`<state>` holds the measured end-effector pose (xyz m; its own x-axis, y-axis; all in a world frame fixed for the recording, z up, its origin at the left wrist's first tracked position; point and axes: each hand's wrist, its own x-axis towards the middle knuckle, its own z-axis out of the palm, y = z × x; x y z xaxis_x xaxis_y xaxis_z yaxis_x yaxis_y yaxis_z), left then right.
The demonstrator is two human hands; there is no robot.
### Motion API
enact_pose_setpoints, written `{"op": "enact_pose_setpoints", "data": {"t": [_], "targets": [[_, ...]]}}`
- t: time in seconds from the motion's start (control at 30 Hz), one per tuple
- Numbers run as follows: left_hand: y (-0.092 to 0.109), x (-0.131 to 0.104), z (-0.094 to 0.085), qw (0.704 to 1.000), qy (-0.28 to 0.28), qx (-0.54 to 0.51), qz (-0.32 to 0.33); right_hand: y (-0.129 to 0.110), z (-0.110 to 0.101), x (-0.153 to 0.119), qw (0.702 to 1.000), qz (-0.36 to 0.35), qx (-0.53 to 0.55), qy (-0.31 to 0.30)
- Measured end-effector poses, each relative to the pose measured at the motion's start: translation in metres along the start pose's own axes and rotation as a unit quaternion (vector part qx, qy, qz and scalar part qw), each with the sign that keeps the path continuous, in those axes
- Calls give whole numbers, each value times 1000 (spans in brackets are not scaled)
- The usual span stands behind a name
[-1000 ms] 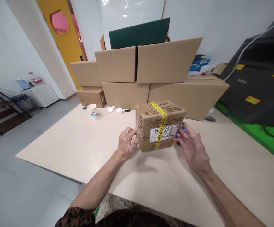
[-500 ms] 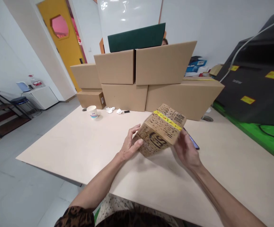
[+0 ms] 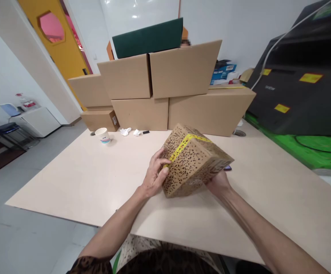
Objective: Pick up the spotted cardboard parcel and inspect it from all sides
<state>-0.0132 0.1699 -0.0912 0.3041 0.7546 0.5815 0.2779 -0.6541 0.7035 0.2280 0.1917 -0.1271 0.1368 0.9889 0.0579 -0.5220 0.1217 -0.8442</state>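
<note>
Parcel [image 3: 192,163] held tilted, one corner toward the viewer; brown cardboard, dark speckled print, yellow tape [image 3: 181,147] running over two faces. Position: above the surface [image 3: 91,182], between the person's hands; contact with the surface cannot be told.

Left hand [image 3: 155,173]: on the parcel's left side, partly closed, fingers bent over the edge by the tape, thumb against the lower face. Right hand [image 3: 219,184]: beneath the parcel's right side, supporting it; fingers hidden, opening cannot be told.

Just right of the parcel: thin item with a purplish edge [image 3: 228,168], mostly covered. Behind the parcel: stacked cartons [image 3: 186,72], dark green box [image 3: 148,38] on top, part of another person's head [image 3: 185,43] beyond. Left of and beyond the parcel: paper cup [image 3: 102,136], upright, then crumpled tissues [image 3: 125,131] and small black object [image 3: 146,132]. Well right of the parcel: large black machine [image 3: 299,99], yellow labels.
</note>
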Motion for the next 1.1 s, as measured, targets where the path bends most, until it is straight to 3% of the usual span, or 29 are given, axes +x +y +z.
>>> {"op": "enact_pose_setpoints", "data": {"t": [0.13,0.37,0.47,0.53,0.6,0.67,0.73,0.8,0.87,1.0,1.1], "targets": [[-5,2,3,989,-6,-2,-149,-2,2,5,1000,-22,3,1],[-13,4,6,937,8,-186,-294,-17,12,5,998,-45,35,-5],[-14,5,6,946,55,-137,-289,-23,17,3,998,-45,54,1],[-14,4,3,968,76,-57,-233,-25,18,1,998,-43,56,1],[-13,3,0,988,34,1,-149,-27,19,-1,998,-36,51,3],[-13,1,-3,995,-56,15,-77,-28,18,-5,999,-23,43,8],[-13,-1,-5,991,-122,4,-47,-31,19,-10,999,-9,32,5],[-15,-1,-4,991,-119,-29,-57,-35,21,-16,1000,-3,21,-14],[-16,2,-2,988,-72,-99,-96,-38,25,-21,999,-10,16,-43],[-16,10,4,936,21,-277,-214,-35,28,-23,994,-28,-9,-102],[-14,12,7,920,39,-311,-235,-29,25,-21,985,-31,-63,-155]]}}
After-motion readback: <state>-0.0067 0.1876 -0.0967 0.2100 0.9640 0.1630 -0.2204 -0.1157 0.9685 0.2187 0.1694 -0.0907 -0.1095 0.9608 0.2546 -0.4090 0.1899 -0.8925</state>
